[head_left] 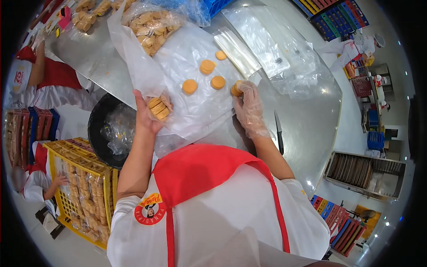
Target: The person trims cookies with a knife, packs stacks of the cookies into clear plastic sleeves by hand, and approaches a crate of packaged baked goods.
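Note:
My left hand point(146, 116), bare, is wrapped round a small clear bag holding a stack of round cookies point(158, 109). In a clear plastic glove, my right hand point(250, 112) grips a short stack of cookies point(236, 88) at the right side of the plastic sheet point(209, 104). Between the two hands, short stacks of cookies point(189, 86) lie on that sheet, with a smaller cookie piece point(220, 55) farther back. Beyond them a large open plastic bag point(151, 29) is full of loose cookies.
Flat clear bags point(238, 52) lie piled at the back right of the metal table point(307, 133). A knife point(279, 133) rests right of my right hand. Left of the table stand a black bin point(98, 133) with plastic and a yellow crate point(66, 178) of packed cookies. Other people work nearby.

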`<state>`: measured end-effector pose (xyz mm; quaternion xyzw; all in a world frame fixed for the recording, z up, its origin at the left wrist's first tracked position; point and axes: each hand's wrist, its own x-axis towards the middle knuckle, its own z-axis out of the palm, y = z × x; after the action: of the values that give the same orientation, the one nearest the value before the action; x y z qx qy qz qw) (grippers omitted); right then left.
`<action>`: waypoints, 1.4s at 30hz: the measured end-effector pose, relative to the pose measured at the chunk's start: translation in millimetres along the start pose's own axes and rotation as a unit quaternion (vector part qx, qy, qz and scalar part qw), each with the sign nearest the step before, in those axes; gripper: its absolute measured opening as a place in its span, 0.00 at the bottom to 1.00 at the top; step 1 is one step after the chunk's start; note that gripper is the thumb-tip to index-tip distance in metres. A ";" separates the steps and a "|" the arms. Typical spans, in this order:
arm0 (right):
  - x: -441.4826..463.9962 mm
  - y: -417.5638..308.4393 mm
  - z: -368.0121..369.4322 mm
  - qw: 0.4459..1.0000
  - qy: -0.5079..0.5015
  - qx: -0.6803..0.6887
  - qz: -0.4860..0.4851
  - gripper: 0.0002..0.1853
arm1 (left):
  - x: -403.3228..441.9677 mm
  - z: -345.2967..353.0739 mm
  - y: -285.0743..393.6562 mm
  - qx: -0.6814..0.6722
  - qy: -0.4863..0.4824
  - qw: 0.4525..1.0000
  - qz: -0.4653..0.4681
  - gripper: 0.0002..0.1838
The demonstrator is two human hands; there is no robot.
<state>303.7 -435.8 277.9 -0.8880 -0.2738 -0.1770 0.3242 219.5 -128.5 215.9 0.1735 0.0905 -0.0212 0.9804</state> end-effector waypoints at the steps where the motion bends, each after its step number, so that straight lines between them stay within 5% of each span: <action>1: -1.6 -2.4 -1.2 1.000 -0.002 -0.001 0.001 0.18 | -1.5 14.4 -0.3 0.007 0.042 0.999 0.006 0.43; 3: -6.5 -2.6 1.1 0.997 -0.013 0.024 0.069 0.16 | -4.8 40.8 -1.6 0.023 0.127 0.991 0.019 0.43; 6: -6.5 5.4 2.4 0.991 -0.030 0.082 0.100 0.13 | -0.4 7.1 0.3 -0.007 0.006 1.000 0.001 0.46; 19: 3.4 -7.5 -8.6 0.965 -0.059 0.096 0.238 0.19 | 0.9 -3.3 0.6 0.007 0.017 1.000 -0.003 0.48; 25: 34.8 10.4 -42.6 0.970 0.085 0.023 0.228 0.18 | -0.2 1.8 -1.3 0.010 0.040 0.999 0.014 0.48; 27: 46.0 21.5 -41.8 0.981 0.044 -0.036 0.184 0.17 | 2.9 -0.2 -0.5 0.000 0.000 1.000 0.016 0.47; 30: 54.0 16.5 -38.0 0.986 -0.041 -0.052 0.152 0.16 | -2.6 43.7 -1.8 0.039 0.131 0.990 0.024 0.43; 34: 66.0 8.5 -22.4 0.985 -0.130 -0.067 0.087 0.15 | -0.2 14.2 2.4 0.009 0.023 1.000 -0.001 0.48; 37: 65.3 24.1 -4.6 0.980 -0.162 -0.083 0.077 0.13 | -1.2 23.3 -1.1 0.027 0.039 0.999 0.010 0.45; 40: 68.3 17.1 -11.8 0.994 -0.091 -0.038 -0.041 0.10 | -5.9 40.4 -1.9 0.059 0.101 0.993 0.023 0.42; 42: 82.7 19.3 -13.2 0.984 -0.134 -0.115 0.002 0.08 | -3.0 39.6 -2.9 0.033 0.096 0.994 0.033 0.42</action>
<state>378.6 -426.3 318.9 -0.9357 -0.2908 -0.0858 0.1803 223.1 -144.8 252.1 0.2101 0.1775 0.0245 0.9611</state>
